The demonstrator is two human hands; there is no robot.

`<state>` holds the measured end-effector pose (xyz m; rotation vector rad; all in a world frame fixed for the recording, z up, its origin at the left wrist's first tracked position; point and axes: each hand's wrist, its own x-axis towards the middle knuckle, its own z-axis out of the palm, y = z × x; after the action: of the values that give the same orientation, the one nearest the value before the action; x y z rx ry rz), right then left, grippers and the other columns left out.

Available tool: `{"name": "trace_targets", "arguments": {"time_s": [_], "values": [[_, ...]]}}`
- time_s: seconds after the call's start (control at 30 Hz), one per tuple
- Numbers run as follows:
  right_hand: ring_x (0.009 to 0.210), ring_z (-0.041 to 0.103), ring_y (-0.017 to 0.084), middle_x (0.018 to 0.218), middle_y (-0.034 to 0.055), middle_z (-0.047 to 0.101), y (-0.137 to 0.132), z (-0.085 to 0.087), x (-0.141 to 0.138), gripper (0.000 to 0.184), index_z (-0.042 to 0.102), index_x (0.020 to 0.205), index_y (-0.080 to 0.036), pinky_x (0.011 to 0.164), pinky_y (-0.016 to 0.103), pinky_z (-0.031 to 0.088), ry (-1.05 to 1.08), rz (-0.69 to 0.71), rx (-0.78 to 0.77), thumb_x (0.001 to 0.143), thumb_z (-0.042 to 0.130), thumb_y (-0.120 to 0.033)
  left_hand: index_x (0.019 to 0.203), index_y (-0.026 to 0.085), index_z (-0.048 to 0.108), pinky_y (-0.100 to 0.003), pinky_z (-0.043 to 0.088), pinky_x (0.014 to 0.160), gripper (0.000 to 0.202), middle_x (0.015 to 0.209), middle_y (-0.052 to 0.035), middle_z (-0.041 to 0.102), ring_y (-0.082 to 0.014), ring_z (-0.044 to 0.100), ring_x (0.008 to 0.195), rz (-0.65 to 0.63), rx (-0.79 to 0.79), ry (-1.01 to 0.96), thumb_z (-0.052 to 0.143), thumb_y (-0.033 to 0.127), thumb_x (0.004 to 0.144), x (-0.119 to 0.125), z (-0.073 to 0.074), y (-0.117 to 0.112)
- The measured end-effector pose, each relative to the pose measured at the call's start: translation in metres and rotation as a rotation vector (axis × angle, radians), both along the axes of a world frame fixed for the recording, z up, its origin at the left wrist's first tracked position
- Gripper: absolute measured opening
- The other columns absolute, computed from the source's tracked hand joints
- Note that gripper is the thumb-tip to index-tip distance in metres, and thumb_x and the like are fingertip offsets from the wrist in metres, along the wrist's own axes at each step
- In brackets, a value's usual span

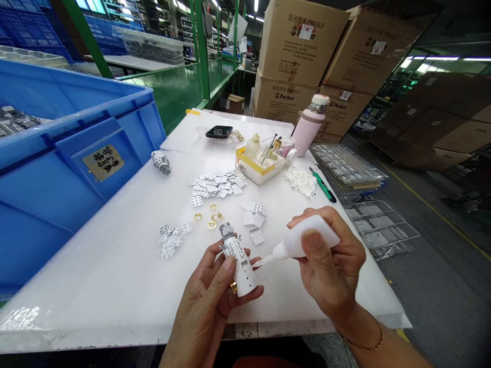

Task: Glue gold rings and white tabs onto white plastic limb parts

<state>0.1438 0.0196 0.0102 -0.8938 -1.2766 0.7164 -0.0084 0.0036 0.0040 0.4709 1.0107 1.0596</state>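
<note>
One white cylindrical part with a grey end [244,278]: tilted in the left hand [210,291], fingers closed around its sides.
White plastic squeeze bottle [297,241]: right hand [333,266] fingers wrapped round it; its tapered nozzle [266,258] aims toward the left fingers, contact with the part unconfirmed.
Beyond left fingers: small gold-coloured rings [212,228]; flat white tiles [218,185] farther off.
Nozzle control, judged: brace the part, squeeze lightly, keep fingertips clear of the tip.
</note>
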Motion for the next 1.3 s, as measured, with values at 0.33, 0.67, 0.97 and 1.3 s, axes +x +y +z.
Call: {"name": "trace_targets", "arguments": {"time_s": [0.33,0.67,0.97,1.3], "values": [[0.060,0.040,0.012,0.070,-0.0004,0.049,0.0005,0.0005,-0.0028,0.010,0.064,0.090,-0.021,0.047,0.024,0.030,-0.002,-0.016,-0.011,0.091,0.061,-0.031,0.119,0.021,0.058,-0.032,0.063,0.064,0.039,0.109,-0.0106,0.067,-0.0274,0.065,0.101,0.025,-0.020,-0.023,0.068,0.030,0.083,0.0001,-0.0014,0.0000],[0.058,0.041,0.012,0.067,-0.0009,0.049,0.0016,0.0016,-0.0025,0.010,0.064,0.090,-0.022,0.047,0.025,0.030,-0.014,-0.030,-0.005,0.091,0.061,-0.032,0.120,0.020,0.057,-0.031,0.063,0.064,0.037,0.109,-0.0115,0.066,-0.0276,0.065,0.103,0.027,-0.018,-0.019,0.066,0.027,0.085,0.0006,0.0005,0.0004],[0.054,0.045,0.013,0.070,0.0008,0.057,-0.0001,-0.0031,0.0008,0.014,0.065,0.086,-0.023,0.046,0.029,0.032,-0.034,-0.099,0.080,0.090,0.060,-0.035,0.107,0.020,0.062,-0.029,0.062,0.061,0.028,0.102,-0.0083,0.068,-0.0290,0.068,0.101,0.070,-0.026,-0.025,0.069,0.030,0.082,0.0034,0.0033,-0.0003],[0.047,0.042,0.010,0.065,-0.0007,0.056,-0.0031,-0.0021,0.0007,0.009,0.064,0.091,-0.022,0.042,0.027,0.029,-0.079,-0.057,0.065,0.090,0.060,-0.030,0.106,0.019,0.063,-0.031,0.062,0.064,0.027,0.106,-0.0098,0.068,-0.0307,0.066,0.105,0.064,-0.027,-0.014,0.068,0.031,0.083,0.0031,0.0013,-0.0012]]}}
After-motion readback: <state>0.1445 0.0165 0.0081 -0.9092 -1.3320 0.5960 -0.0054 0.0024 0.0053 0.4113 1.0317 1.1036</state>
